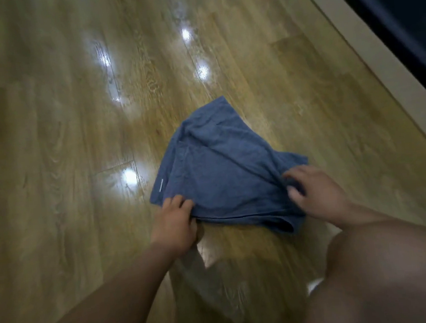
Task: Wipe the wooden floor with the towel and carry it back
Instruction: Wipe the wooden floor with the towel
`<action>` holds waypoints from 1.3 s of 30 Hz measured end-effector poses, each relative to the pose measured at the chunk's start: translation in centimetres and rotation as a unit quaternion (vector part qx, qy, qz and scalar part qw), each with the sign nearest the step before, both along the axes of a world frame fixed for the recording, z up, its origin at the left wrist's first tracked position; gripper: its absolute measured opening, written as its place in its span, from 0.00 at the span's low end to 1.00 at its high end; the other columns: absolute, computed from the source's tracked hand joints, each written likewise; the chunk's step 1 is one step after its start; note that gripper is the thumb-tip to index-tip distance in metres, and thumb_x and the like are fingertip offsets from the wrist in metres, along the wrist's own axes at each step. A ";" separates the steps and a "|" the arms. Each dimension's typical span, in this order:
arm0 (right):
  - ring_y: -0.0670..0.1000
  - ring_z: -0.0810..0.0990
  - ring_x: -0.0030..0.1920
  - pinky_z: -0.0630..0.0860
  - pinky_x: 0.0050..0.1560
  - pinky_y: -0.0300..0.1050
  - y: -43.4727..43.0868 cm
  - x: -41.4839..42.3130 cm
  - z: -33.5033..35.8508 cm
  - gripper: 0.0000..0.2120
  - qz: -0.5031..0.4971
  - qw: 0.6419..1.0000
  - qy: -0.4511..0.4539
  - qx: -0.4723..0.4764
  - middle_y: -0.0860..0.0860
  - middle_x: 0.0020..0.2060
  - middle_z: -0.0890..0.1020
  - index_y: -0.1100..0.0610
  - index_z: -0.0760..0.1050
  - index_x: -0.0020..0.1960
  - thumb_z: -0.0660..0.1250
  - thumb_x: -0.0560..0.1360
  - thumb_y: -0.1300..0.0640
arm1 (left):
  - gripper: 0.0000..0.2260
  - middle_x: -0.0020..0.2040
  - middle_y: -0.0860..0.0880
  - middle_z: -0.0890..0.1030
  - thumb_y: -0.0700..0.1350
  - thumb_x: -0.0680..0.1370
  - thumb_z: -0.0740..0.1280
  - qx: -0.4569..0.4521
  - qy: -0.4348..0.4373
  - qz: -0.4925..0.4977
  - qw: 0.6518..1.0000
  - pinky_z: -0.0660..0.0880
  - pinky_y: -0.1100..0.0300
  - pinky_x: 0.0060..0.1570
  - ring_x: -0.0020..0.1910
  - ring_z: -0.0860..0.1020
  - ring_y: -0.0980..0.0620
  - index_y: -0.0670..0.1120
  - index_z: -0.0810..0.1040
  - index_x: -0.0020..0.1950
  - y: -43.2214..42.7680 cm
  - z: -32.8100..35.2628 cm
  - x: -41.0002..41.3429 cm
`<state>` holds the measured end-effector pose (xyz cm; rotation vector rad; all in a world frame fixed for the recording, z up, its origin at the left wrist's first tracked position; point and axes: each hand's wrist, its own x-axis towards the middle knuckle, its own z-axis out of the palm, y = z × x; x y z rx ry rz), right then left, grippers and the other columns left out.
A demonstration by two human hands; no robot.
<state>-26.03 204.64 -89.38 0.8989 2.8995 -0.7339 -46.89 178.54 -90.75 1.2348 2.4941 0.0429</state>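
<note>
A blue towel [222, 165] lies loosely folded and rumpled on the glossy wooden floor [62, 149], a little right of centre. My left hand [175, 222] grips the towel's near left corner, fingers curled over its edge. At the near right side my right hand [314, 193] pinches a bunch of the cloth between thumb and fingers. Both hands are low at the floor. The picture is slightly blurred by motion.
A pale skirting strip [367, 50] runs diagonally along the right, with a dark surface [405, 12] beyond it. My bare knee [388, 261] fills the lower right. Ceiling lights glare on the boards at the left and centre.
</note>
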 end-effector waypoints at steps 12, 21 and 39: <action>0.60 0.82 0.46 0.74 0.44 0.48 -2.1 -8.4 -0.9 0.14 0.001 0.995 0.051 -0.090 0.57 0.42 0.84 0.58 0.82 0.58 0.68 0.73 0.63 | 0.09 0.50 0.45 0.82 0.50 0.78 0.67 0.152 -0.123 0.198 0.961 0.77 0.53 0.51 0.52 0.80 0.43 0.45 0.79 0.52 10.9 3.2 -7.6; 0.60 0.72 0.63 0.72 0.57 0.54 -7.1 -5.5 -0.9 0.28 0.341 0.913 -0.213 0.074 0.57 0.68 0.69 0.51 0.49 0.81 0.53 0.84 0.55 | 0.25 0.63 0.40 0.73 0.45 0.75 0.70 -0.022 -0.064 0.138 0.988 0.71 0.54 0.48 0.59 0.75 0.41 0.37 0.68 0.69 18.3 0.0 -6.3; 0.57 0.82 0.40 0.79 0.40 0.52 -1.3 -1.3 -1.4 0.07 -0.429 0.833 -0.013 -0.349 0.58 0.40 0.84 0.58 0.79 0.43 0.75 0.69 0.58 | 0.14 0.65 0.42 0.72 0.37 0.79 0.59 0.345 -0.079 0.674 0.648 0.72 0.55 0.52 0.57 0.76 0.41 0.40 0.68 0.65 5.2 1.1 -4.8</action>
